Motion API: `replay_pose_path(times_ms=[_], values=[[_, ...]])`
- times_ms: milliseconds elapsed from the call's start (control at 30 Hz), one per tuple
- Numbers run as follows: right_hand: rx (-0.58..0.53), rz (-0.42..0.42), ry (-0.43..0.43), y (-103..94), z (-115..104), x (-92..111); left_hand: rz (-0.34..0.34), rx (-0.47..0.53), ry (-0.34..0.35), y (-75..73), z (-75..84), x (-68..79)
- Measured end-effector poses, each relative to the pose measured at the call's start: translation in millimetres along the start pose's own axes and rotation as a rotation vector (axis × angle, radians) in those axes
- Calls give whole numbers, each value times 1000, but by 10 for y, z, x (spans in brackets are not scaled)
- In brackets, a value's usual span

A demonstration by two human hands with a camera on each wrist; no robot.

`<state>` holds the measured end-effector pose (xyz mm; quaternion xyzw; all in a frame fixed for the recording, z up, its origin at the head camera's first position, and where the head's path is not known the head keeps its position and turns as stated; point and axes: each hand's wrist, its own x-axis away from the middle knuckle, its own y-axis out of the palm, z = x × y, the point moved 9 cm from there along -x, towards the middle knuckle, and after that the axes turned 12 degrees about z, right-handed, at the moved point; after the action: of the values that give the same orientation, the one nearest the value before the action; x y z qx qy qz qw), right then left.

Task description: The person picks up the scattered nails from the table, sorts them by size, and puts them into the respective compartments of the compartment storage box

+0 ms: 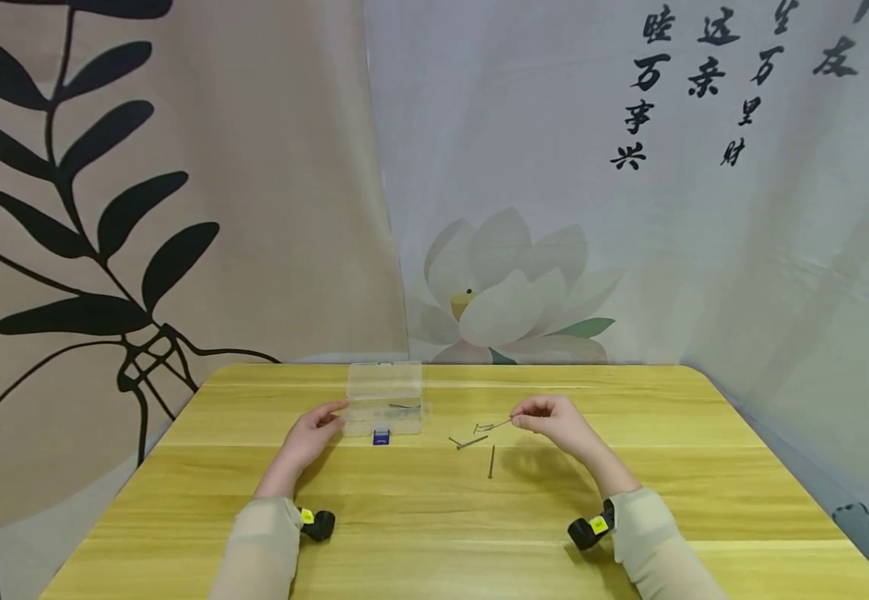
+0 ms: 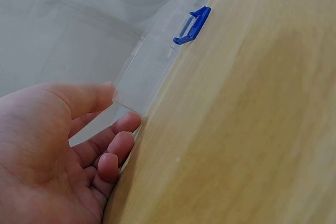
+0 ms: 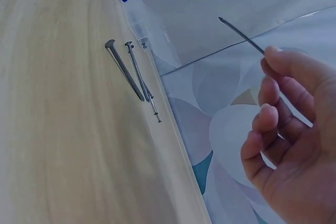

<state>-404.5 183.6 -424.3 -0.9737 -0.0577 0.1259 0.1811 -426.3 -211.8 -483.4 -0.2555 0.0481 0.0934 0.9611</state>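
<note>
A clear plastic box with its lid raised stands towards the back of the table; a nail lies inside. My left hand is at the box's left end, thumb and fingertips touching its edge, fingers loosely bent. A blue latch hangs on the box front. My right hand pinches a thin nail between thumb and forefinger, its point sticking out to the left. Below and left of it, several loose nails lie on the wood, one nail apart, nearer me.
The wooden table runs back to a hanging cloth printed with leaves, a lotus and characters. Black wrist cameras are strapped to both wrists.
</note>
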Motion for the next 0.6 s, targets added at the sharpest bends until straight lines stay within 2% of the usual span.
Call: replay_pose_path(times_ms=[100,233,367,600], values=[[14,11,16,14,-29,-35,1,-5,6,-7,7,3],[32,15,-15,61,-114,-136,2,-16,14,-22,12,13],[33,-5,-40,140,-184,-279,8,-15,8,-35,10,29],[18,-1,-60,200,-180,-564,8,-9,15,-11,33,36]])
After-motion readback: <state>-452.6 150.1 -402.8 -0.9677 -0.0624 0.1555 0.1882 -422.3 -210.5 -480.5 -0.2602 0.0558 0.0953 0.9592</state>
